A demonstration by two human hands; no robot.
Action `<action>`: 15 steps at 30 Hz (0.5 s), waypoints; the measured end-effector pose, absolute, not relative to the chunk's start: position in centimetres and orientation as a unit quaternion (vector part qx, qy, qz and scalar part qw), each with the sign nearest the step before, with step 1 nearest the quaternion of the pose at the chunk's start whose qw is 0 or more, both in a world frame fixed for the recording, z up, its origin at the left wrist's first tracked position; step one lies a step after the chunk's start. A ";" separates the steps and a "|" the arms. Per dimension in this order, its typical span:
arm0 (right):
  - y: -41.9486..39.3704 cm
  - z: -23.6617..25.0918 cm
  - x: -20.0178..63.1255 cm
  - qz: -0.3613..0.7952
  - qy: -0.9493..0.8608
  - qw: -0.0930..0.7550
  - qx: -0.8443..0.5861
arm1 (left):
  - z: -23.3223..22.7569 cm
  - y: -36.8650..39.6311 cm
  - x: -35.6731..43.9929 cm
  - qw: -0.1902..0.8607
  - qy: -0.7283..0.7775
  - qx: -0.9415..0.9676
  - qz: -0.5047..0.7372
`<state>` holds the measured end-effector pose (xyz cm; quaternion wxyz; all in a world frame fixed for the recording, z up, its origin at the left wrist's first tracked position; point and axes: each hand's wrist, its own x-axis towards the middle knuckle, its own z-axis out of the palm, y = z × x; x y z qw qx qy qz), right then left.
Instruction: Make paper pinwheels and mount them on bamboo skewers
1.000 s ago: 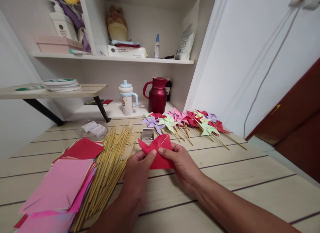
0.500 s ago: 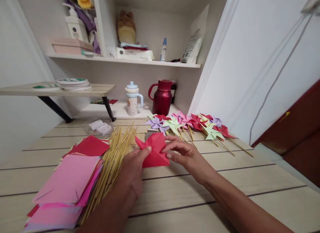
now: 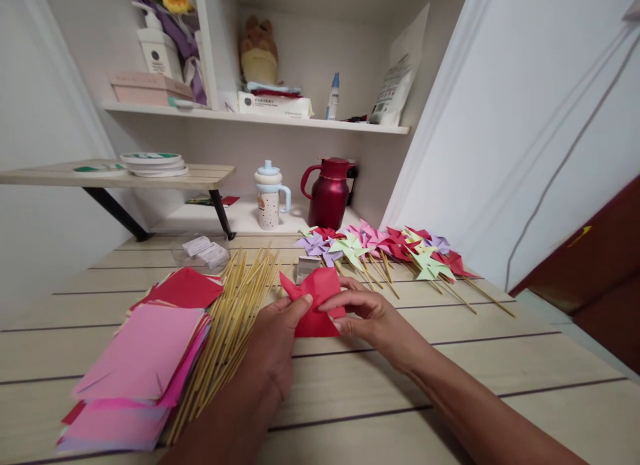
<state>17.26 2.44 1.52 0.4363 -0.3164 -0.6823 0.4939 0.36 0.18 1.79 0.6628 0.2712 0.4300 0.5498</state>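
A red paper square (image 3: 316, 298) with folded corners is held just above the wooden table (image 3: 450, 358). My left hand (image 3: 275, 345) pinches its left side with the thumb on top. My right hand (image 3: 367, 318) grips its right side, fingers curled over a folded corner. A bundle of bamboo sticks (image 3: 230, 318) lies just left of my left hand. Beyond the sticks lies a stack of pink and red paper squares (image 3: 145, 352).
Finished paper pinwheels (image 3: 385, 248) on sticks lie behind my hands to the right. A small metal box (image 3: 306, 266) sits behind the red paper. A red jug (image 3: 331, 193), a cup with lid (image 3: 270, 197) and a plastic packet (image 3: 203, 250) stand farther back. Shelves hang above; a wall runs along the right.
My right fingers have shifted from the paper's lower edge to folding a corner on its right side. The view has tilted slightly; both hands stay on the paper.
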 end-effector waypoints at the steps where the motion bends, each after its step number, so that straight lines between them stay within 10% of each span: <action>1: 2.5 1.5 17.2 0.490 -0.687 0.436 -0.313 | 1.7 0.2 0.4 0.658 0.434 0.277 0.550; 15: 2.3 0.9 16.3 0.517 -0.600 0.469 -0.392 | 1.6 -0.1 0.9 0.633 0.435 0.332 0.548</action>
